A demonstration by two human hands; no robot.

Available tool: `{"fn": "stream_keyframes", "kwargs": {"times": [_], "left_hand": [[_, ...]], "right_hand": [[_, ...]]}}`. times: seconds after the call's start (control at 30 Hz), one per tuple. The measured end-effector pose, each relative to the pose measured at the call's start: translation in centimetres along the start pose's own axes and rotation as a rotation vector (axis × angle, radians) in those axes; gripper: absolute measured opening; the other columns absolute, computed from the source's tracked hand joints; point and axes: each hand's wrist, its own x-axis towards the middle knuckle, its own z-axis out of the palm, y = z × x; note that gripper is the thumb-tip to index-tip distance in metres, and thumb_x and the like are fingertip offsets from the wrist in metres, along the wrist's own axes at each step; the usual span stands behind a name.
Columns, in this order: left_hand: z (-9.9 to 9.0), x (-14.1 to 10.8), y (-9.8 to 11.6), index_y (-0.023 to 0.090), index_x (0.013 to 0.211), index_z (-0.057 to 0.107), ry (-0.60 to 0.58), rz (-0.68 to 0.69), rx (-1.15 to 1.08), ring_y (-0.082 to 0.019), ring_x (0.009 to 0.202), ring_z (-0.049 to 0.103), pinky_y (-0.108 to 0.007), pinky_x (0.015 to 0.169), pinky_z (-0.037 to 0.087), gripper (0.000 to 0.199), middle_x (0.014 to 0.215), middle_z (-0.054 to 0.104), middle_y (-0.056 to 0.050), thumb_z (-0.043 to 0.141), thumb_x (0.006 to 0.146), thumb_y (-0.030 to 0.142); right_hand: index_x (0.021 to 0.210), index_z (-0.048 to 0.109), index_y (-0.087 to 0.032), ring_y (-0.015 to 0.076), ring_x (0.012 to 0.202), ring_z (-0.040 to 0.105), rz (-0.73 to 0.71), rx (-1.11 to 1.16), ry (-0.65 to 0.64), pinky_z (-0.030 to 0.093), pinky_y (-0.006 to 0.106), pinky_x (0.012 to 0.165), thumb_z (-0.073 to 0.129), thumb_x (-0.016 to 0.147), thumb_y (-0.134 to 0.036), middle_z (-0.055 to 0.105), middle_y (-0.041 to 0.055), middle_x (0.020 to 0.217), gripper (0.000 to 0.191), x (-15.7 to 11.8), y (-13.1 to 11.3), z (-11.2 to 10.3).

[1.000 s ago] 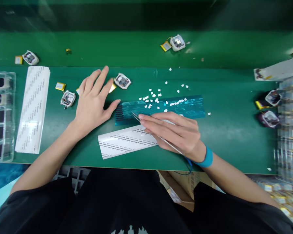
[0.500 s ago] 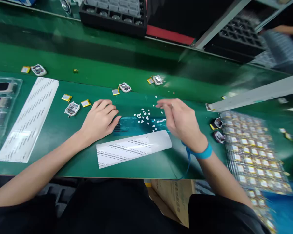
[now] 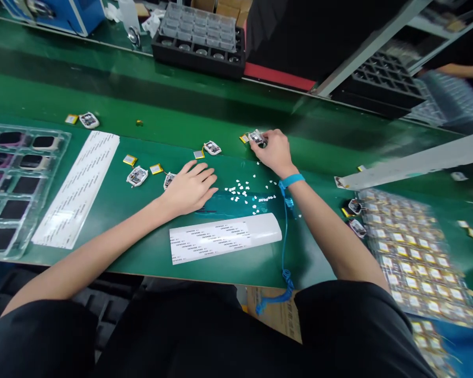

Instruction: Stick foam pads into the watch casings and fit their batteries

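Pinching white watch case (image 3: 256, 138) by its edges, probably to spare the exposed insides: right hand (image 3: 276, 152), at green surface (image 3: 220, 113), yellow battery (image 3: 244, 138) beside. Left hand (image 3: 191, 189): fingers slightly spread, by blue film (image 3: 225, 209).

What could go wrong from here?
Blue wrist cord: hangs close to the scattered tiny white pieces; arm movement might sweep some away.
Small yellow-edged battery: sits right beside the open white plastic case in the right hand; moving the case could drag it.
Left hand: partly covers another open white case and might nudge it.
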Motion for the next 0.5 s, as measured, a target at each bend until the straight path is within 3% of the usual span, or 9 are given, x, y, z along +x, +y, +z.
{"fn": "stream_keyframes", "kwargs": {"times": [0.13,0.23,0.3,0.37,0.43,0.5], "left_hand": [[0.6,3.7,-2.1,0.004,0.122,0.069,-0.063,-0.076,-0.004,-0.036,0.134,0.055,-0.057,0.12,0.033,0.036,0.139,0.063,-0.024,0.048,0.101,0.025],[0.2,4.3,-2.3,0.004,0.123,0.067,0.027,-0.217,-0.181,-0.036,0.132,0.057,-0.057,0.119,0.034,0.037,0.133,0.067,-0.024,0.046,0.1,0.023],[-0.2,3.4,-1.0,0.006,0.135,0.059,0.113,-0.312,-0.494,-0.031,0.124,0.064,-0.051,0.112,0.045,0.043,0.129,0.07,-0.021,0.044,0.103,0.031],[-0.9,2.0,0.9,0.009,0.142,0.05,0.134,-0.366,-0.884,-0.026,0.113,0.07,-0.042,0.101,0.054,0.051,0.127,0.071,-0.018,0.053,0.1,0.039],[-1.7,0.6,2.8,0.013,0.135,0.054,0.046,-0.366,-1.211,-0.022,0.096,0.074,-0.036,0.089,0.06,0.048,0.117,0.074,-0.014,0.061,0.096,0.039],[-2.4,-0.4,4.2,0.015,0.118,0.061,-0.04,-0.388,-1.429,-0.018,0.08,0.074,-0.034,0.079,0.061,0.031,0.099,0.075,-0.008,0.061,0.097,0.037]], "right_hand": [[0.095,0.067,-0.015,0.035,0.097,0.061,-0.062,0.02,0.006,0.051,0.05,0.091,0.063,0.09,-0.039,0.064,0.0196,0.099,0.025,-1.2,-0.8,-1.6],[0.101,0.068,-0.015,0.0278,0.081,0.062,-0.214,0.09,0.08,0.054,0.045,0.08,0.062,0.091,-0.041,0.064,0.0164,0.1,0.029,-4.4,-2.2,-4.1],[0.106,0.069,-0.015,0.0206,0.069,0.06,-0.392,0.183,0.122,0.055,0.039,0.069,0.063,0.093,-0.042,0.065,0.0123,0.1,0.031,-7.5,-3.6,-5.8],[0.111,0.068,-0.017,0.0195,0.075,0.064,-0.584,0.278,0.12,0.055,0.033,0.063,0.065,0.095,-0.045,0.067,0.0092,0.102,0.032,-10.8,-5.2,-7.1],[0.121,0.065,-0.019,0.0184,0.079,0.067,-0.667,0.3,0.111,0.054,0.029,0.057,0.061,0.101,-0.044,0.068,0.009,0.109,0.033,-13.6,-6.6,-7.7],[0.128,0.062,-0.019,0.0175,0.083,0.07,-0.686,0.299,0.126,0.053,0.026,0.052,0.058,0.105,-0.04,0.069,0.009,0.112,0.032,-15.7,-7.5,-7.7]]}}
